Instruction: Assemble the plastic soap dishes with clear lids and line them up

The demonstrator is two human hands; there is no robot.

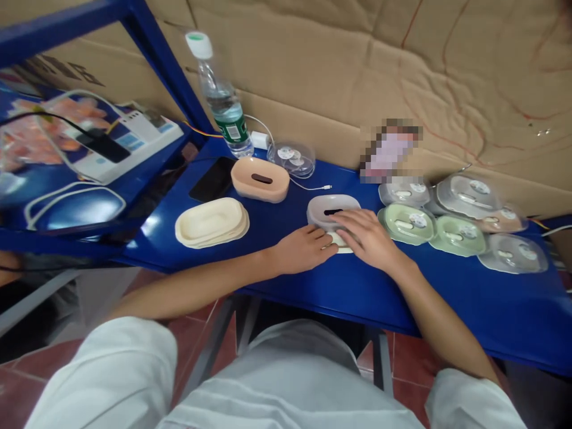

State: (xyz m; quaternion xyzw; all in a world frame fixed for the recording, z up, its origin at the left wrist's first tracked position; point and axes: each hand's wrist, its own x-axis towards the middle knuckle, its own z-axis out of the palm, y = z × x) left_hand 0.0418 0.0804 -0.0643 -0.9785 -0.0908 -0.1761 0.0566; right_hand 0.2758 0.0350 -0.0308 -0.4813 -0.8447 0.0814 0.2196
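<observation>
Left hand (304, 249) and right hand (370, 239) cover a cream piece (338, 240) — mostly hidden.

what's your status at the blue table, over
Left hand and right hand together at cream piece, grip unclear. Pale grey dish just beyond. Green lidded container close beside right hand.

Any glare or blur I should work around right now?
Head view: glare on the blue table left of the cream stack; head view: labels on the packed boxes too soft to read; head view: a mosaic patch masks detail near the cardboard; head view: left hand and right hand reasonably clear.
</observation>
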